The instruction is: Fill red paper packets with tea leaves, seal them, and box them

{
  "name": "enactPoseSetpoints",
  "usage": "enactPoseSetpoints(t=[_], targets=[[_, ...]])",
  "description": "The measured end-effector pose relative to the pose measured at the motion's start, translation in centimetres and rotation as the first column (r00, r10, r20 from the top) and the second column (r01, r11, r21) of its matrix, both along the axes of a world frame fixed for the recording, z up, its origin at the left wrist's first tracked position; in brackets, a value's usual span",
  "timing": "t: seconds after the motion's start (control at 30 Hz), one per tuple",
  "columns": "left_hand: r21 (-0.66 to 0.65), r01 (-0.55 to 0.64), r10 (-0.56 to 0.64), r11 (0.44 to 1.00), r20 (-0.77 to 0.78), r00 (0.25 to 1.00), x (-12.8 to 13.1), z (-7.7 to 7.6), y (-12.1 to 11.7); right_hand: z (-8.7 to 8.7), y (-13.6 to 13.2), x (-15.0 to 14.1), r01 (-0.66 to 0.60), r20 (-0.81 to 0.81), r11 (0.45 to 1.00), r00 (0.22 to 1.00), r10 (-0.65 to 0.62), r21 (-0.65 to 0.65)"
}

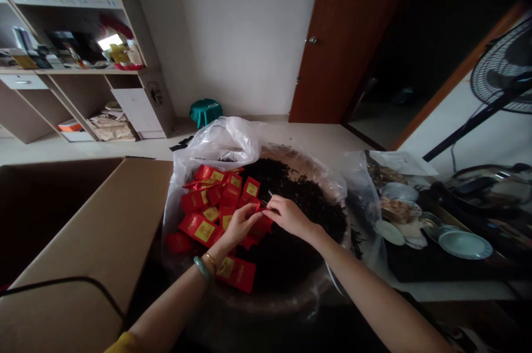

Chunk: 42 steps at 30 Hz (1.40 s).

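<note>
Dial centred on the round basket, 12 at its far side. Left hand and right hand together, fingertips meeting just above dial centre. Left thumb and fingers pinch the upper edge of a red packet, which hangs over the dark loose leaves. Right fingers closed around a thin pale-tipped item; too small and blurred to name. Green bangle and gold bangle on the left wrist. More red packets with yellow labels heaped, overlapping, 8 to 11 o'clock; one lies apart at 7. Leaves spread from 12 round to 5. Clear plastic liner bunched over the rim at 11. Beyond the basket: open cardboard box at 9, teal-covered object at 11, wooden door at 1, black fan at 2, pale green bowl on a dark worktop at 3.
</note>
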<state>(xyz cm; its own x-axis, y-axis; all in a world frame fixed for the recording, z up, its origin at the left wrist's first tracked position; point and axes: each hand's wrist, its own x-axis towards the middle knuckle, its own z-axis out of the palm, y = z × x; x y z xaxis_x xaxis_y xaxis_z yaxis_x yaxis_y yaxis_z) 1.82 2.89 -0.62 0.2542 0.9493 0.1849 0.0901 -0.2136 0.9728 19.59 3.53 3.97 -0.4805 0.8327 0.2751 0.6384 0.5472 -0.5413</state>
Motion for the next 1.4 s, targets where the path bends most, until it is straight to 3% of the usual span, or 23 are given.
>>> enactPoseSetpoints(t=[0.1, 0.33, 0.53, 1.0, 1.07, 1.27, 1.4], targets=[[-0.031, -0.026, 0.028, 0.999, 0.059, 0.998, 0.1, 0.0, 0.0, -0.5, 0.1, -0.2, -0.007, -0.128, 1.000, 0.992, 0.005, -0.020], [-0.077, 0.000, 0.008, 0.997, 0.116, 0.993, 0.1, -0.3, 0.0, -1.0, 0.2, -0.3, -0.069, -0.095, 0.985, 0.994, 0.055, -0.157], [-0.090, 0.008, 0.006, 0.996, 0.154, 0.988, 0.0, -0.4, 0.1, -0.6, 0.0, -0.5, -0.032, -0.233, 0.988, 0.972, -0.005, -0.154], [-0.142, -0.057, 0.076, 0.988, 0.132, 0.988, 0.4, -0.2, 0.0, -0.4, -0.1, -0.3, -0.092, 0.029, 0.977, 0.995, 0.099, -0.194], [-0.141, -0.088, 0.107, 0.986, 0.132, 0.986, 0.5, -0.2, -0.1, -0.4, -0.3, -0.4, -0.084, 0.051, 0.980, 0.994, 0.095, -0.179], [-0.018, -0.347, 0.345, 0.938, 0.172, 0.923, 1.2, -0.1, -0.8, -1.5, 0.0, -0.9, 0.034, -0.025, 0.997, 0.999, -0.036, -0.075], [-0.070, -0.312, 0.320, 0.947, 0.226, 0.920, 1.4, -0.1, -0.8, -1.9, 0.2, -0.9, 0.058, -0.097, 0.998, 0.993, -0.061, -0.026]])
